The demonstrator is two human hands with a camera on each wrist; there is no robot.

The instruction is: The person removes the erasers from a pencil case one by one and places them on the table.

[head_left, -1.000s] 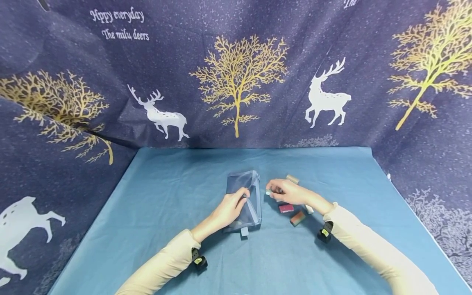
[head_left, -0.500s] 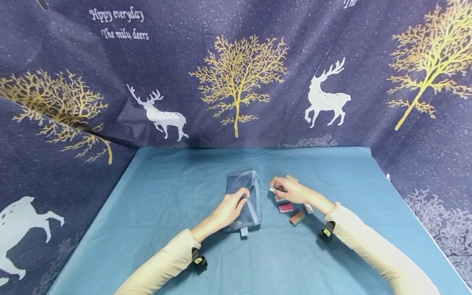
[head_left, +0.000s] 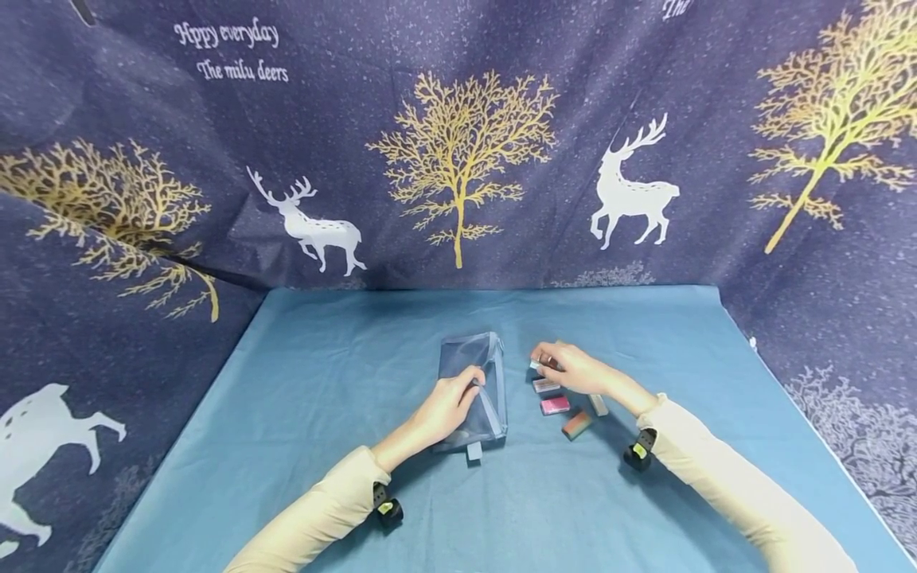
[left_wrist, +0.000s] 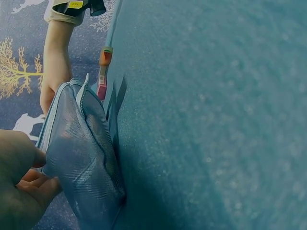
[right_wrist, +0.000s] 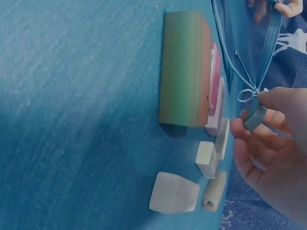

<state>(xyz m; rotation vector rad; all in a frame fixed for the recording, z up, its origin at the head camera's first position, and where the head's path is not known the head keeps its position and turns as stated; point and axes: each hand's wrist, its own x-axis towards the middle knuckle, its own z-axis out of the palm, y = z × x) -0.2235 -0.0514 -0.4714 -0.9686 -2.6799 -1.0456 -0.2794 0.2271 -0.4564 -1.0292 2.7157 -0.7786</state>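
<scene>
My left hand point(head_left: 451, 402) pinches the opening edge of a blue mesh zip pouch point(head_left: 462, 350), which bulges a little in the left wrist view. Between the thumb and fingers of my right hand point(head_left: 573, 372) is a small pale grey-blue eraser point(right_wrist: 255, 118), held to the right of the pouch. Just below that hand lie a white-and-pink eraser point(head_left: 546, 385) and a red-pink one in a wrapper. A rainbow-striped eraser point(right_wrist: 184, 69) looks large in the right wrist view. The pouch's zipper is open, with a ring pull point(right_wrist: 247, 95) at its end.
Several whitish erasers, among them a blocky one point(right_wrist: 175, 192), lie on the blue cloth point(head_left: 322, 382). A small pale block point(head_left: 474, 453) sits at the pouch's near end. A dark curtain with deer and trees point(head_left: 458, 159) hangs behind the table.
My right hand has shifted right and slightly away from the pouch, still holding the pale eraser. The white-and-pink eraser below it has come into view. My left hand has stayed on the pouch.
</scene>
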